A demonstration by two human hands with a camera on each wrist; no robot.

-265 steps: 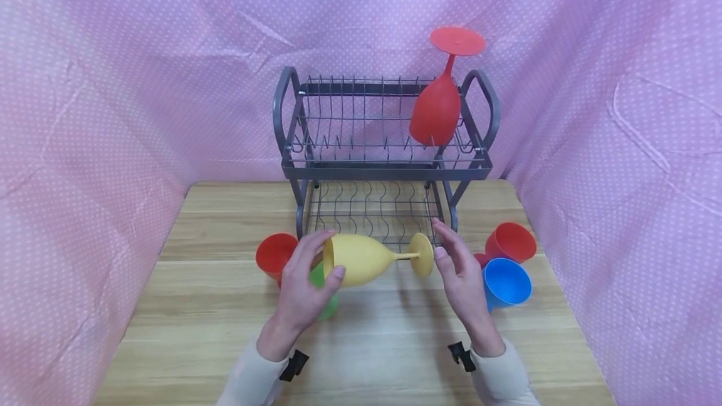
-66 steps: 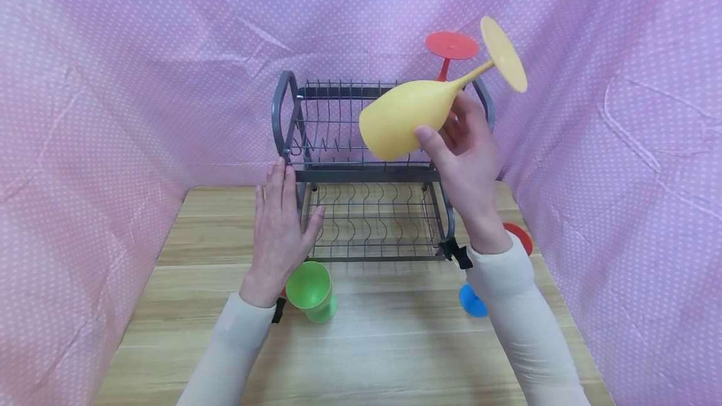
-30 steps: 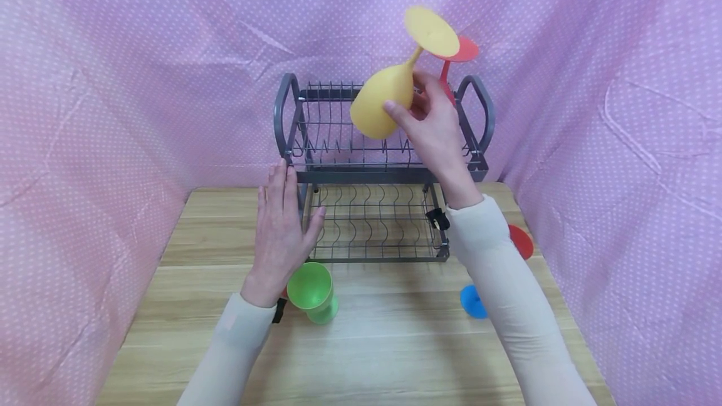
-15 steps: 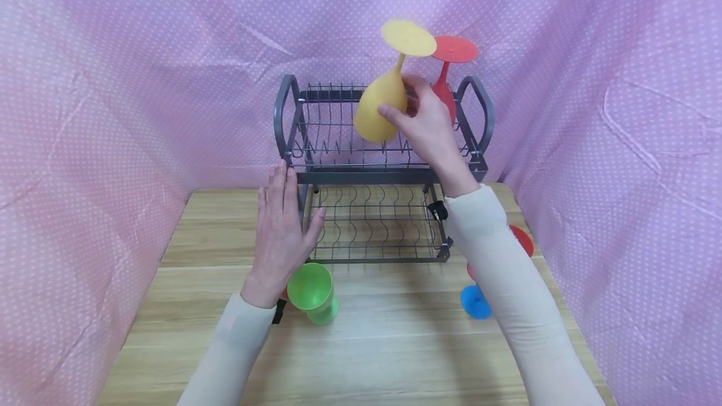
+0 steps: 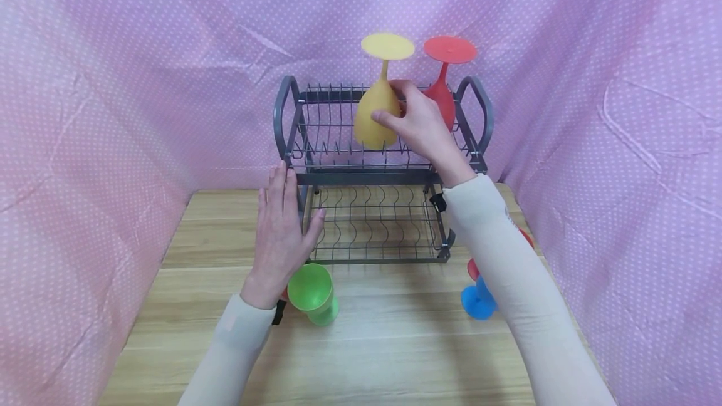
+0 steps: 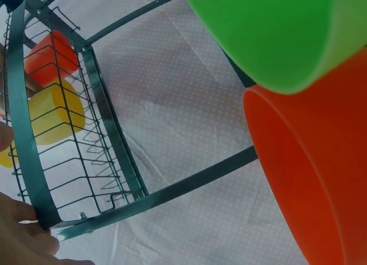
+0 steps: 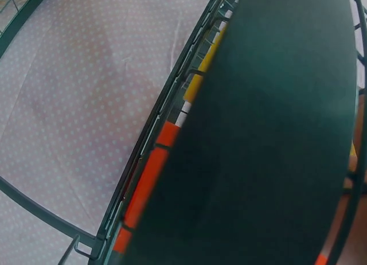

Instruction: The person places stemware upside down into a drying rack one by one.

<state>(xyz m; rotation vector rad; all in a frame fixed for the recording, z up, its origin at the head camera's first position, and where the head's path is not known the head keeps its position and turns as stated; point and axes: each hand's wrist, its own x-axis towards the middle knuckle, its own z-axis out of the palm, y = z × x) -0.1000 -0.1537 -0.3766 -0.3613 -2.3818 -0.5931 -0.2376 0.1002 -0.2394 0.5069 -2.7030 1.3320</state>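
Note:
In the head view my right hand [image 5: 420,121] grips the bowl of a yellow plastic goblet [image 5: 376,111]. The goblet stands upside down, foot up, at the upper tier of a grey two-tier dish rack [image 5: 366,177]. Just right of it in that tier is an inverted red goblet [image 5: 444,100], partly behind the right hand. My left hand [image 5: 277,237] lies with straight fingers against the rack's front left corner. Through the wires, the left wrist view shows the rims of the yellow goblet [image 6: 54,113] and red goblet [image 6: 51,58]. The rack frame [image 7: 246,133] mostly blocks the right wrist view.
A green goblet [image 5: 310,290] stands upright by my left wrist, a red one [image 6: 321,162] beside it. On the right, a blue goblet [image 5: 478,301] and another red one [image 5: 474,269] are partly under my right sleeve. A pink dotted cloth [image 5: 169,49] hangs behind the wooden table [image 5: 383,343].
My right hand took the yellow goblet from both hands' reach over the table up to the upper tier. It has tipped from slanted to upright inverted and come down leftward. My left hand stays on the rack.

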